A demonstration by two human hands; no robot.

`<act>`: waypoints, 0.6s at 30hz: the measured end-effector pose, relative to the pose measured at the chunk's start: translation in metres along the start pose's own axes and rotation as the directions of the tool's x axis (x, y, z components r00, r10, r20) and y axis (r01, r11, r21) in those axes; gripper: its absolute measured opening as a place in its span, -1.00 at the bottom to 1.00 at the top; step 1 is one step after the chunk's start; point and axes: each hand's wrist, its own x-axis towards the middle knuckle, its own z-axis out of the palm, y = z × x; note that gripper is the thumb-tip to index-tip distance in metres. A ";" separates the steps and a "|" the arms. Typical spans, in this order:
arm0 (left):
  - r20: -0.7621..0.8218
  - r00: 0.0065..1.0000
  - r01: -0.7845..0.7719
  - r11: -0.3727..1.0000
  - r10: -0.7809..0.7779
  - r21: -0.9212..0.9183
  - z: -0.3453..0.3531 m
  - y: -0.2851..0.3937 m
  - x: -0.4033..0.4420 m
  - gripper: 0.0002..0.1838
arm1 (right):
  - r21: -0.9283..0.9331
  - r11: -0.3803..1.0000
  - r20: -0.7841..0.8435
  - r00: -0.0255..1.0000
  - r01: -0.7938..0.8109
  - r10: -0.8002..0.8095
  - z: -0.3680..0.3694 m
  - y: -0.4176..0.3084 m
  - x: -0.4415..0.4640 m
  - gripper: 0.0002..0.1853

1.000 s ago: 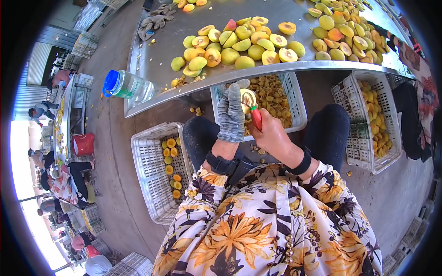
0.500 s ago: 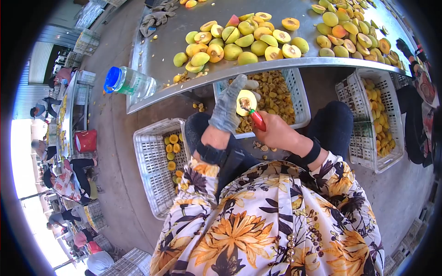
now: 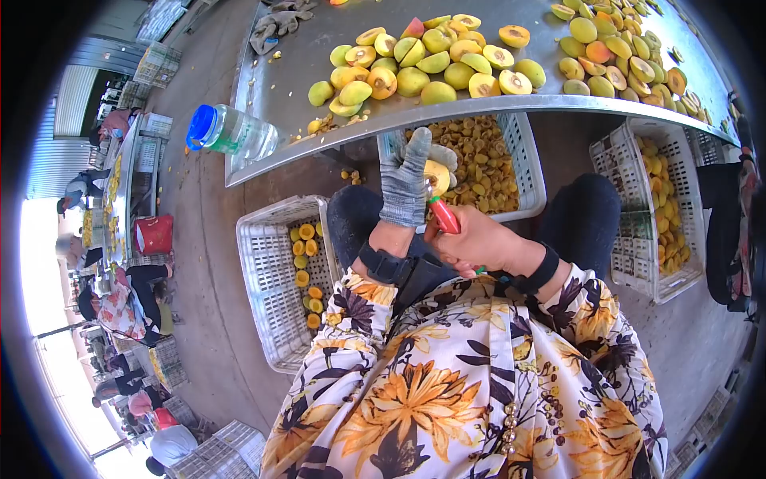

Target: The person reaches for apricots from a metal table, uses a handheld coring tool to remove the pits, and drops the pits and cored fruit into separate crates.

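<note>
My left hand [image 3: 404,185], in a grey knitted glove, is wrapped round a halved yellow fruit [image 3: 436,174], like a peach or apricot, its cut face towards me. My right hand [image 3: 488,239], bare, grips a small pitting tool with a red handle [image 3: 446,218] and green collar. The tool's metal tip meets the lower part of the fruit half; how deep it sits I cannot tell. Both hands are above my lap, in front of a white crate [image 3: 523,164] full of yellow-brown fruit pieces. More cut fruit [image 3: 435,64] is heaped on the metal table [image 3: 319,36].
A blue-lidded clear bottle [image 3: 231,134] lies at the table's left corner near grey gloves [image 3: 275,24]. White crates with fruit stand left [image 3: 267,263] and right [image 3: 630,199] of my knees. A second fruit heap [image 3: 614,52] is at right. Several people work far left.
The fruit half has tilted in my left hand, showing less of its cut face. My right hand has turned and moved slightly lower with the tool. The whole view has shifted a little.
</note>
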 end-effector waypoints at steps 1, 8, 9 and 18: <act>0.008 0.998 -0.062 0.997 0.061 0.055 0.000 -0.001 0.000 -0.66 | 0.100 0.994 0.016 0.999 -0.044 0.042 0.000 -0.001 -0.001 -0.84; 0.199 0.932 0.333 0.933 -0.304 -0.134 -0.021 -0.008 0.010 -0.46 | 0.444 0.875 0.219 0.970 -0.193 0.103 -0.007 0.001 0.004 -0.84; 0.168 0.922 0.379 0.902 -0.349 -0.208 -0.023 -0.008 0.011 -0.45 | 0.442 0.876 0.223 0.969 -0.195 0.103 -0.005 0.003 0.007 -0.84; -0.196 0.979 0.049 0.999 -0.048 0.002 -0.019 -0.004 0.016 -0.41 | 0.418 0.900 0.171 0.984 -0.125 0.057 -0.005 0.001 0.007 -0.87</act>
